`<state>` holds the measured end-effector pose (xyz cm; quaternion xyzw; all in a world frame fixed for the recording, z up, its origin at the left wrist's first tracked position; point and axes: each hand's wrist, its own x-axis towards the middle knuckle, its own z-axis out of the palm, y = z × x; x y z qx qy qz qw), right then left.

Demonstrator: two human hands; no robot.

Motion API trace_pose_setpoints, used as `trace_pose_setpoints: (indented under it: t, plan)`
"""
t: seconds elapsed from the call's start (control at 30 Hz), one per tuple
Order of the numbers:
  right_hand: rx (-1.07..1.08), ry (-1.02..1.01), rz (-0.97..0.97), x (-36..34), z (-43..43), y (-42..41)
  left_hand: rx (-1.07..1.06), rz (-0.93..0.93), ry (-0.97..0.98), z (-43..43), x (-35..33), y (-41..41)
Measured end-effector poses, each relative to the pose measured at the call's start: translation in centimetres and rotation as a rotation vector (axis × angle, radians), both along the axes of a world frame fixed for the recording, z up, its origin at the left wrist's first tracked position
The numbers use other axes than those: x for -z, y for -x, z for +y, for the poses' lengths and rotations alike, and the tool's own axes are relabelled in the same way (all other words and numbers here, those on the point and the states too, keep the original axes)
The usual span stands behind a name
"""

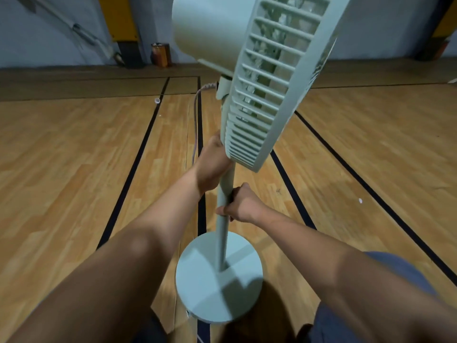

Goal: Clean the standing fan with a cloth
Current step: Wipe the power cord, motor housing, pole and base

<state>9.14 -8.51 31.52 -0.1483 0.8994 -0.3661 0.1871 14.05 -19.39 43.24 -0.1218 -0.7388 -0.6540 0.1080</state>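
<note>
The fan fills centre frame, head at the upper right, its pole running near-vertical down to the round base at lower centre. The left hand grips the pole just under the grille. The right hand grips it just below, nearer the base; no cloth shows.

A wooden floor of light planks is crossed by black lines. By the grey far wall stands a small brown container, near a yellow panel. A metal rod slants along that wall. A small white cap lies on the floor, and a white speck lies well apart from it.
</note>
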Motion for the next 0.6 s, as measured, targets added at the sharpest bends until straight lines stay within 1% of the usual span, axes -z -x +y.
trace_pose_setpoints:
  t: [0.1, 0.2, 0.33, 0.43, 0.6]
  plan:
    - [0.039, -0.100, 0.023, -0.2, 0.5, 0.5, 0.009, 0.024, -0.010, 0.6, -0.1, 0.3]
    - [0.051, -0.177, 0.042, 0.0, 0.9, 1.3, 0.000, -0.017, -0.016, 0.7, 0.0, 0.8]
    - [0.061, -0.204, 0.068, 0.4, 1.0, 1.9, -0.025, -0.119, 0.067, 0.0, 1.3, 2.2]
    - [0.078, -0.241, 0.078, 0.6, 0.9, 2.3, -0.061, -0.125, 0.110, -0.3, 1.9, 2.8]
    - [0.050, -0.248, 0.041, 0.3, 1.0, 3.2, -0.092, -0.143, 0.077, 0.5, 1.7, 3.2]
